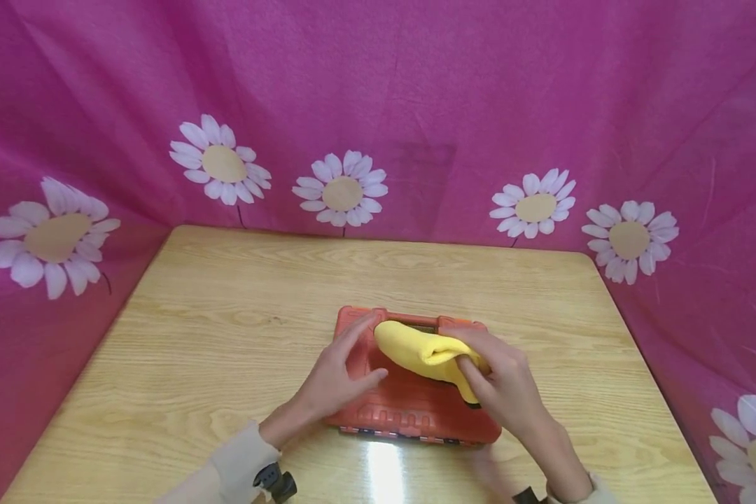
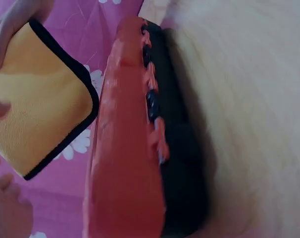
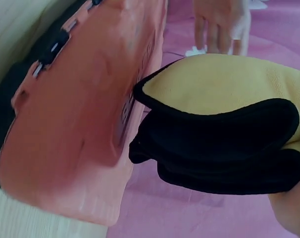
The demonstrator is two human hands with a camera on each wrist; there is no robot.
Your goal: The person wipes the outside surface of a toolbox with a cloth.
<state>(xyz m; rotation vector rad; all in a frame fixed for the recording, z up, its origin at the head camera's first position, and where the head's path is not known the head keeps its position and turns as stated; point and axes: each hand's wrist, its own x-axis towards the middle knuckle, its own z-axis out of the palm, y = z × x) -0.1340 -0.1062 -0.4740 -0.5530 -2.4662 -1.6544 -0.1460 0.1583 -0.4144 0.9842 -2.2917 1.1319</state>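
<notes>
A folded yellow cloth (image 1: 409, 348) with black edging is held above a red toolbox-like case (image 1: 409, 406). My right hand (image 1: 510, 381) grips the cloth's right end between thumb and fingers. On the left, my left hand (image 1: 327, 381) has its fingers spread, the fingertips close to the cloth's left end; whether they touch it I cannot tell. The right wrist view shows the cloth's dark underside (image 3: 209, 148) in folds. Seen from the left wrist, the case (image 2: 125, 129) has a red lid and a black base, with hinge-like pieces along the edge.
The case lies on a light wooden table (image 1: 239, 301). Pink fabric (image 1: 416, 84) with white daisies hangs behind the table and along both sides. Dark bands (image 1: 275, 483) sit at the wrists, by light sleeves. Light glares off the table's near part.
</notes>
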